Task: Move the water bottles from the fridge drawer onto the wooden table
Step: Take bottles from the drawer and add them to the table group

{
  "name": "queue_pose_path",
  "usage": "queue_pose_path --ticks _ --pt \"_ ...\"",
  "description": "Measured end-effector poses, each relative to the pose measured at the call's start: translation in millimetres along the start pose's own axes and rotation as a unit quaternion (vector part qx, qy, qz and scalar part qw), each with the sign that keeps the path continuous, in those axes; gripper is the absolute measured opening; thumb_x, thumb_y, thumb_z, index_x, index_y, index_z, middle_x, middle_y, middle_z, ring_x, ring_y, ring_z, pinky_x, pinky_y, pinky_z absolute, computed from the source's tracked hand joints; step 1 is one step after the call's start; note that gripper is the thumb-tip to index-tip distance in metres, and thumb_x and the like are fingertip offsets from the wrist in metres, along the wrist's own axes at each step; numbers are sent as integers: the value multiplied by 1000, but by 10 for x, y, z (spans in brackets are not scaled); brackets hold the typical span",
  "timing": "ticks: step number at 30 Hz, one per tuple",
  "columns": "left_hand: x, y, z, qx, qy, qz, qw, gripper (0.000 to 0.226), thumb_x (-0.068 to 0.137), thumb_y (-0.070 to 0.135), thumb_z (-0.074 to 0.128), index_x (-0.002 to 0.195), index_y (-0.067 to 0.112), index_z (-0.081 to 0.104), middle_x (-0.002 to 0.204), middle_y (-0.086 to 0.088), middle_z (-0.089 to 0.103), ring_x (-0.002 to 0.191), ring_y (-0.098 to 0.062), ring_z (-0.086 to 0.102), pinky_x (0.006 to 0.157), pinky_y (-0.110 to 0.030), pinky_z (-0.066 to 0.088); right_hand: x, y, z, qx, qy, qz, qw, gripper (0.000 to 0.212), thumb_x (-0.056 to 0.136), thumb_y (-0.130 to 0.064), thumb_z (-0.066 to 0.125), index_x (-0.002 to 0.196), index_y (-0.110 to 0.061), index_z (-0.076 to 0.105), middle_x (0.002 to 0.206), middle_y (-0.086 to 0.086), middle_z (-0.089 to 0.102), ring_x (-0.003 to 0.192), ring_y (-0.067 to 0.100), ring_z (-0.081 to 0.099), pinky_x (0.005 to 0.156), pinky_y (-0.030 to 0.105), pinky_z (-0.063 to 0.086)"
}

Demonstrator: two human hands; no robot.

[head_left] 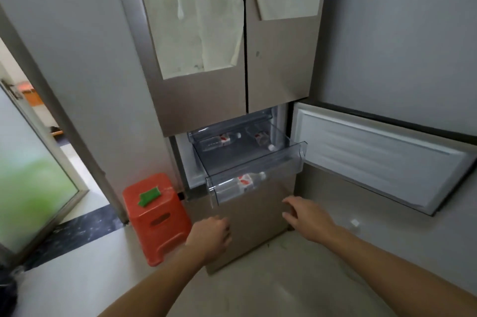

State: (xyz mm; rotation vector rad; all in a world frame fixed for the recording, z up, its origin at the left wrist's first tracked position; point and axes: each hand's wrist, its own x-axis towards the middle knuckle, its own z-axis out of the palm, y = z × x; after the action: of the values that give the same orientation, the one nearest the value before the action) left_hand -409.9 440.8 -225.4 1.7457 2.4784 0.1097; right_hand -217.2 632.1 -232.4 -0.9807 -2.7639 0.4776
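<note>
– Plastic drawer [284, 159], clear-walled, is standing pulled out, so the water bottles [223, 140] are lying within reach inside it.
– And my hands?
– Your left hand [210, 235] and right hand [307, 216] are hovering just below it, fingers loose, holding nothing, likely about to reach in.

The clear plastic fridge drawer [278, 165] stands pulled out in front of me. At the back left of its floor, water bottles [219, 140] with red-and-white labels lie on their sides, close together. At the back right another bottle [263, 140] lies on its side, its white cap toward me. Through the drawer's clear front wall I see more labelled bottles [244, 182] lying flat; I cannot tell whether they are in this drawer or one beneath. The pale floor [258, 291] carries an orange plastic stool [157, 221], with a small green object [149, 196] on its seat.
</note>
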Motion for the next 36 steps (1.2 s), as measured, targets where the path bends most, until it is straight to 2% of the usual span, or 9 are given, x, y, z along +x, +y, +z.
queue_pose_path --ticks 9,12,14,19,24,28,32,34,36 --pt "1157 -461 -53 -56 67 -50 995 17 90 34 47 93 20 56 97 -1 62 84 -20 61 68 -32 47 1514 136 -34 16 3 -35 999 33 94 -37 55 124 -22 55 107 -3 65 88 8 55 72 22 39" --pt "1633 -662 -66 -70 92 -62 991 19 90 34 48 96 19 57 97 -1 62 84 -20 61 71 -35 52 2032 207 35 23 -3 -27 999 37 93 -35 55 126 -20 55 105 -1 65 90 14 60 77 31 50" --pt "1940 -777 -58 -72 89 -71 991 18 90 35 48 97 20 57 97 -1 61 84 -19 60 73 -37 53 2364 250 70 13 -1 -24 1000 35 92 -35 55 124 -20 56 108 1 66 94 19 63 81 37 52" --pt "2519 -969 82 -72 55 -92 992 18 92 35 47 96 19 54 98 -3 61 86 -20 59 75 -37 52 3184 351 164 -40 -15 -38 998 38 93 -34 54 127 -17 54 117 5 62 101 24 60 80 34 49" --pt "2843 -1177 307 -72 21 -138 988 23 93 40 46 98 19 55 100 -5 64 91 -23 60 77 -37 50 3983 536 625 -103 -92 -32 990 38 92 -36 52 121 -13 54 118 11 62 103 30 60 80 34 48" --pt "3011 -1239 465 -53 11 -195 979 29 92 45 46 103 20 56 104 -6 63 94 -24 60 78 -35 48 4608 871 1007 -196 -96 26 976 52 91 -35 49 136 -9 46 135 15 50 120 32 50 96 40 44" --pt "3113 -1211 579 -53 9 -256 965 32 91 46 48 107 20 55 107 -7 63 97 -25 59 84 -38 49 5060 1238 1169 -133 -121 47 983 67 92 -43 47 150 -19 22 154 11 25 137 33 30 106 43 38" --pt "3124 -1193 598 -64 -2 -278 958 32 91 45 50 109 20 55 108 -7 62 99 -25 58 86 -38 48 5147 1345 1184 -117 -113 42 986 74 90 -50 47 152 -20 18 153 8 29 134 32 36 100 39 42" --pt "3121 -1152 584 -80 -1 -297 952 32 91 43 52 111 19 55 108 -8 62 100 -25 58 86 -36 48 5211 1396 1196 -61 -128 53 989 75 88 -54 46 150 -19 25 146 5 41 122 31 49 90 34 45"
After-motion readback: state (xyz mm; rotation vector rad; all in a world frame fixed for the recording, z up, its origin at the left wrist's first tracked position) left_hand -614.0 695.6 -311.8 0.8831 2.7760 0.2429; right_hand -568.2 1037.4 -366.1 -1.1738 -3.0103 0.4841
